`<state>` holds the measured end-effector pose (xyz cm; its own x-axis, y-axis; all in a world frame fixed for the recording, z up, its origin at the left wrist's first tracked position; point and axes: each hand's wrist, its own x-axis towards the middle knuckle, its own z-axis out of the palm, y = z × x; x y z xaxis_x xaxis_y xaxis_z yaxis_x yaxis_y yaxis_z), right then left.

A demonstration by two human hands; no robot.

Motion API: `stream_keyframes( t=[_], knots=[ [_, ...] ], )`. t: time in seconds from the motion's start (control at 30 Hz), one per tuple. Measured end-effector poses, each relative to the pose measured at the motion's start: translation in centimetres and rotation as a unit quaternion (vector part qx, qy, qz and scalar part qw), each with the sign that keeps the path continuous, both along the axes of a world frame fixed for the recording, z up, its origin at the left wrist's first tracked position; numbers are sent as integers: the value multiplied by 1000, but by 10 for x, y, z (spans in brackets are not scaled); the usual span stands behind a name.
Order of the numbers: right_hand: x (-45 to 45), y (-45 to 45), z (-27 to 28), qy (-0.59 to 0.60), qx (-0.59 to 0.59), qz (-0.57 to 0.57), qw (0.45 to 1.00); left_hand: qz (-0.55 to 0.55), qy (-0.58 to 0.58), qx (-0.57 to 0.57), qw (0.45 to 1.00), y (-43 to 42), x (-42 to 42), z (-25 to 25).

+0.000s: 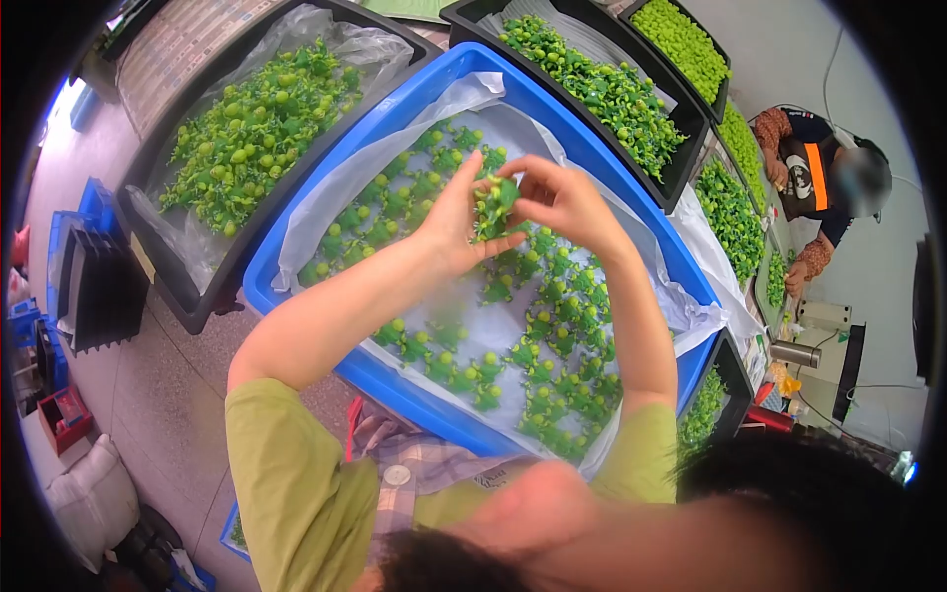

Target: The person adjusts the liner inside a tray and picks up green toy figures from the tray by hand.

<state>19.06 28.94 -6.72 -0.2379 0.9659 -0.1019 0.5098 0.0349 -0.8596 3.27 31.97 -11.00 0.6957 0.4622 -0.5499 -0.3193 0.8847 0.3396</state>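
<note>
Small green pieces, each with a round yellow-green ball and darker leaf-like parts, lie spread in a blue tray (370, 138) lined with a white sheet (454, 316). Above the tray's far half, my left hand (459, 217) cups a small cluster of green pieces (493, 204), its thumb and fingers around them. From the right, my right hand (562, 200) reaches to the same cluster, thumb and fingertips pinching at its edge. The fingers partly hide the cluster, so I cannot make out how many pieces it has. Both hands are raised off the sheet.
A black tray (148, 212) heaped with similar pieces in clear plastic stands at the left. More black trays (681, 187) of green pieces line the far right. A co-worker (809, 178) sits at a table there. Stacked black trays (99, 286) stand on the floor at left.
</note>
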Motion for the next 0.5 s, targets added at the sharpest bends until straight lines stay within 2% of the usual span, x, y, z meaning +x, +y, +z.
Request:
stream_keyframes(
  t=[0.17,0.23,0.27,0.3,0.4,0.5],
  knots=[
    [-1,-9,6,-46,18,27,998,-5,49,9,999,-5,0,6],
    [10,-4,4,9,-14,64,998,-4,60,18,998,-5,0,7],
    [17,3,2,76,-74,56,993,2,61,14,998,-4,0,8],
    [16,8,3,133,-88,-19,987,8,61,9,998,-4,1,9],
    [25,53,-38,-72,2,-75,995,20,68,10,997,-5,1,8],
    [12,94,-85,-213,122,-97,965,21,73,8,997,-4,1,5]
  ],
)
